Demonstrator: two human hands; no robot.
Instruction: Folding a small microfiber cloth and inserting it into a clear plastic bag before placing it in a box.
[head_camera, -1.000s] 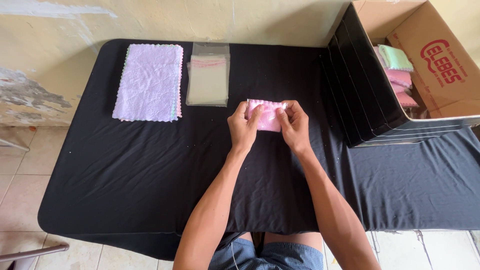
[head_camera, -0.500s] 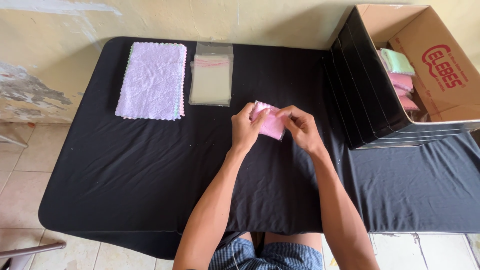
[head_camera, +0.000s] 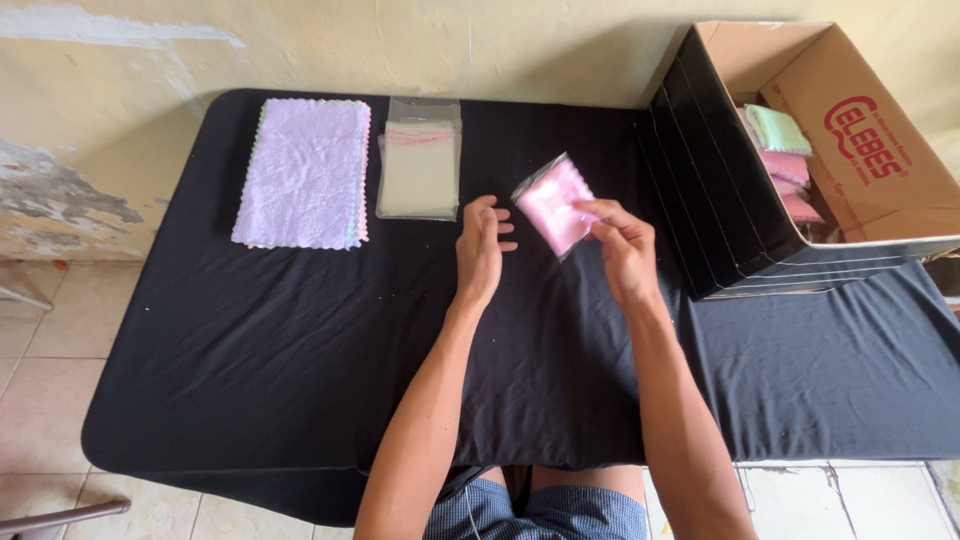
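Nearest the camera, two bare forearms reach out from the person's lap over a table draped in black cloth (head_camera: 300, 350). The left hand (head_camera: 482, 250) hovers just above the cloth with its fingers loosely spread and curled, gripping nothing. The right hand (head_camera: 622, 250) pinches between thumb and fingertips the lower corner of a small folded pink cloth sealed in a clear plastic bag (head_camera: 555, 205), which is lifted off the table and tilted, just right of the left hand's fingertips (the two are close but apart).

Farther back, to the left, lies a flat stack of clear plastic bags (head_camera: 418, 160), and just beside it, farther left, a stack of lilac terry cloths with scalloped edges (head_camera: 305, 170); edges of pink and green ones peek out beneath.

On the right stands a brown cardboard box lined with black dividers (head_camera: 720, 170), tipped open toward the person, holding bagged green and pink cloths (head_camera: 780, 150). Behind everything is a worn yellowish wall (head_camera: 500, 45).
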